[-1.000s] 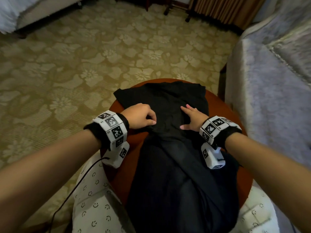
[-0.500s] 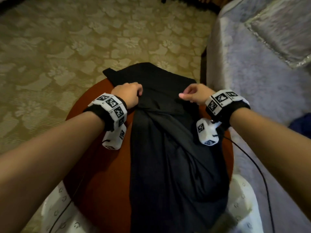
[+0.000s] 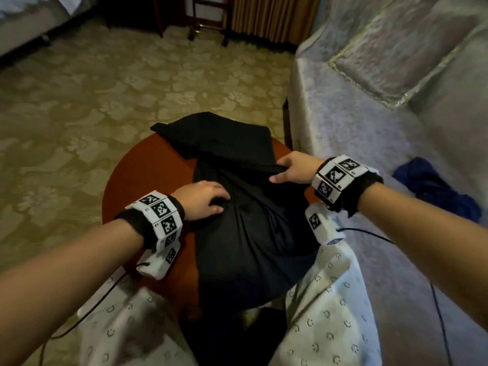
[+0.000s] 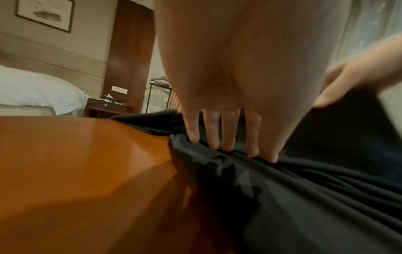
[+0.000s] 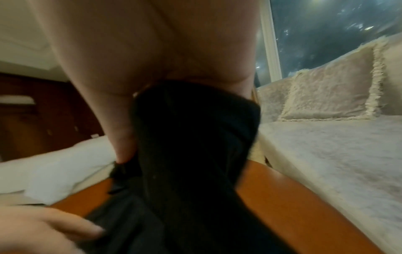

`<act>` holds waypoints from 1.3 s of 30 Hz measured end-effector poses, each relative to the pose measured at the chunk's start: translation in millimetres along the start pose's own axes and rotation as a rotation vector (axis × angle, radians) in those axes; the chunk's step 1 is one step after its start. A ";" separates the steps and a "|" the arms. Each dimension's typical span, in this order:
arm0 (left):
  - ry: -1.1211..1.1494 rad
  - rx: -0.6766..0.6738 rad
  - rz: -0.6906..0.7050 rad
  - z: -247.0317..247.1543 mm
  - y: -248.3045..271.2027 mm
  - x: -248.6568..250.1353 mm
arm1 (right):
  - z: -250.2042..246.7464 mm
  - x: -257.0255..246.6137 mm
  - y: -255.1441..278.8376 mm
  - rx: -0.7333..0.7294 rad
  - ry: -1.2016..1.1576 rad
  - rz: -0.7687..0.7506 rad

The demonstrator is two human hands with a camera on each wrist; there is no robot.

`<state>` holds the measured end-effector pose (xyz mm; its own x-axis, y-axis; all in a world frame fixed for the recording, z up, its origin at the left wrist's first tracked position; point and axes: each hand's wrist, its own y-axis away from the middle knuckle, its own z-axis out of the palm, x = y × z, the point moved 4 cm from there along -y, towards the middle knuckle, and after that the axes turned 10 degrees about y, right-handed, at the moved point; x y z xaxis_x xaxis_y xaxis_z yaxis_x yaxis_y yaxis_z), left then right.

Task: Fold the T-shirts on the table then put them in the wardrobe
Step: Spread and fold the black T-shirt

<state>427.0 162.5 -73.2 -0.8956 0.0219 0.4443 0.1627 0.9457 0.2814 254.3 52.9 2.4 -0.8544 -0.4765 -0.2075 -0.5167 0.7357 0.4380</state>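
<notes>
the right hand [image 3: 293,169] has lifted a fold of the black t-shirt [image 3: 245,233], fingers curled round it. the left hand [image 3: 200,200] presses flat on the shirt, fingers [image 4: 214,130] straight in its wrist view. the shirt lies on the round surface [image 3: 148,175]. a blue cloth [image 3: 433,186] lies on the sofa [image 3: 369,143].

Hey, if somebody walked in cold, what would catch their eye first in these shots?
A black T-shirt sprawled over a round reddish-brown table at centre, its near end hanging off the edge. The right hand grips a raised fold while the left hand presses the cloth flat. A blue garment lies on the pale sofa, right.
</notes>
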 end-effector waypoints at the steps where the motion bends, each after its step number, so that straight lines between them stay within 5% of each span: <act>1: -0.023 -0.028 -0.022 4.4 6.5 3.4 | -0.7 -7.5 14.9 -0.030 -0.010 -0.018; 4: -0.055 -0.047 -0.112 8.9 24.4 7.1 | 4.7 -32.0 57.0 -0.100 0.027 -0.085; 6: 0.104 0.052 -0.181 7.2 33.7 5.6 | 16.5 -50.1 81.9 -0.138 -0.031 -0.128; 9: 0.764 0.329 -0.354 9.4 44.3 -1.1 | 55.9 -70.5 104.7 -0.394 -0.346 -0.102; 12: 1.327 0.372 -0.515 25.4 49.5 7.6 | 85.9 -72.4 108.0 -0.589 -0.568 -0.026; 14: 1.313 0.295 -0.552 36.4 47.5 14.9 | 88.6 -63.2 101.7 -0.569 -0.458 -0.022; 19: 0.896 0.385 -0.544 46.9 39.4 16.8 | 91.0 -25.4 82.9 -0.331 -0.096 -0.028; 22: 0.809 0.391 -0.514 51.9 39.2 16.4 | 108.3 -11.1 87.4 -0.378 0.051 -0.098; 26: 0.773 0.305 -0.419 54.9 44.3 19.9 | 123.3 -0.7 95.6 -0.032 0.641 -0.189; 31: 0.811 0.234 -0.359 49.2 53.7 31.4 | 117.8 6.6 80.8 -0.136 0.232 -0.143; 39: 1.074 0.422 -0.420 17.8 69.0 36.8 | 46.7 -14.8 111.4 0.123 0.050 -0.241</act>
<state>397.9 234.4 -52.6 -0.0181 -0.3994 0.9166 -0.3819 0.8500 0.3628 206.8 164.4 13.4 -0.7037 -0.6658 -0.2482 -0.7103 0.6498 0.2708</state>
